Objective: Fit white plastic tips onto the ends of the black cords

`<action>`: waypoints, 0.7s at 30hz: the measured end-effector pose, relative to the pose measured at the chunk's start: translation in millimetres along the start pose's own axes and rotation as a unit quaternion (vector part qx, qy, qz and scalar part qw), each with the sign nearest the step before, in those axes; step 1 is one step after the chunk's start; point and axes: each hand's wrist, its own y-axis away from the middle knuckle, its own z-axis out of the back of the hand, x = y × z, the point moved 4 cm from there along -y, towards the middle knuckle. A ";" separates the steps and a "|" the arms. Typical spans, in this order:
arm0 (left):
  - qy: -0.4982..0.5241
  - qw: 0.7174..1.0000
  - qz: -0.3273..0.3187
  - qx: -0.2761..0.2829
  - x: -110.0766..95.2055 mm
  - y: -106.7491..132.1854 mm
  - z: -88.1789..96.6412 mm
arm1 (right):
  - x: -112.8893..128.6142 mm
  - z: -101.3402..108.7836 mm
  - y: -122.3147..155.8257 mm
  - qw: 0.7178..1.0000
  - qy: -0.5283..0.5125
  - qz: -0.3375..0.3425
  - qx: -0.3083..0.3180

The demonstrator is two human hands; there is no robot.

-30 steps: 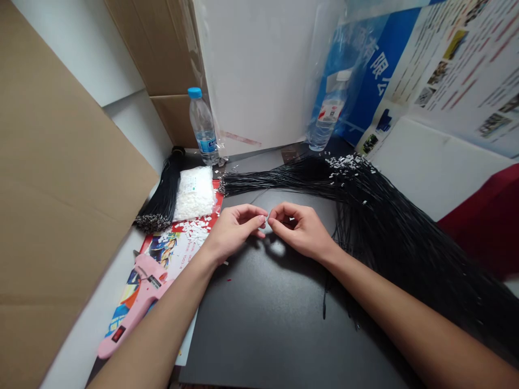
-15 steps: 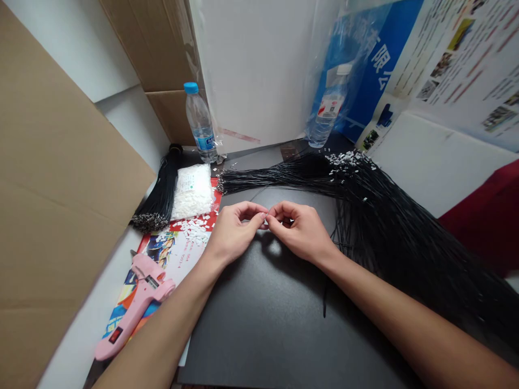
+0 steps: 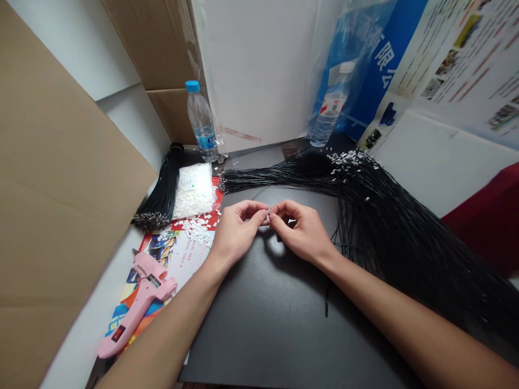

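Note:
In the middle of the head view my left hand point(image 3: 239, 227) and my right hand point(image 3: 298, 229) meet fingertip to fingertip above the dark tabletop. Both are closed in a pinch, thumb against forefinger. A tiny light, partly shiny piece shows between the fingertips, too small to name. A pale spot appears inside the curl of my right fingers; I cannot tell what it is. Left of my left hand lie loose small white plastic pieces point(image 3: 197, 229). Past my right hand spreads a large bundle of black wires point(image 3: 397, 232), with white pieces point(image 3: 348, 159) at its bend.
A pink glue gun point(image 3: 144, 297) lies on printed sheets at the left. Behind it are a bag of white pieces point(image 3: 194, 189) and another black wire bundle point(image 3: 160, 189). Two plastic bottles, one blue-capped point(image 3: 203, 127) and one white-capped point(image 3: 330, 111), stand at the back. Cardboard point(image 3: 68, 178) borders the left side.
My hands stay in nearly the same place, both still pinched. The fingertips have shifted slightly, and a shiny bit now shows between them. The whole view has moved a little.

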 end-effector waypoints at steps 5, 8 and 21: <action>-0.010 1.000 -0.012 -0.005 0.3 1.1 -2.7 | -0.2 0.5 -0.4 1.000 0.011 0.005 -0.011; -0.017 0.999 -0.017 -0.024 -1.3 2.3 -4.4 | 0.3 1.7 -0.5 0.999 0.034 0.011 -0.026; 0.001 0.997 -0.048 -0.063 0.6 4.3 -9.2 | 1.9 -1.4 2.9 0.998 0.035 0.015 -0.058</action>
